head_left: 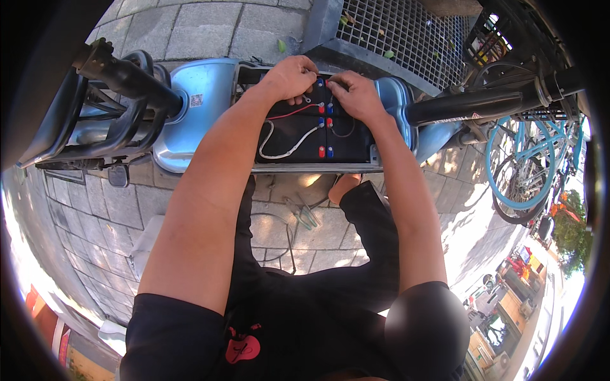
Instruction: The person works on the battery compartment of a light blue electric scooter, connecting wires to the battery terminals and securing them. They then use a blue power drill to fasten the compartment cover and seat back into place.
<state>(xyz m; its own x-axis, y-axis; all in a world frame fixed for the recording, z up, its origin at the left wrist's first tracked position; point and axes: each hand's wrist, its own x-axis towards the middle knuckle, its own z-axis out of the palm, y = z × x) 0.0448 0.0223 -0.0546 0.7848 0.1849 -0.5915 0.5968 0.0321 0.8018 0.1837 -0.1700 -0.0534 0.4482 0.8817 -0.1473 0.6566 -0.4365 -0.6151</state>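
Black battery blocks (351, 145) sit in the open compartment of a blue electric scooter (202, 136). Small red terminals (321, 152) and blue terminals (330, 152) line the seam between them. My left hand (291, 77) is over the far left part of the batteries, its thumb and index finger pinched by the far terminals. Facing it, my right hand (357, 95) has its fingertips pressed together at the same terminals. Whatever either pinch holds is too small to make out. A red wire (292, 115) and a white wire (287, 155) run over the left blocks to terminals.
Beyond the scooter lies a metal grate (400, 38) in a raised frame. A cable (291, 244) and a green-handled tool (307, 218) lie on the paving between my legs. Parked bicycles (521, 165) stand at the right.
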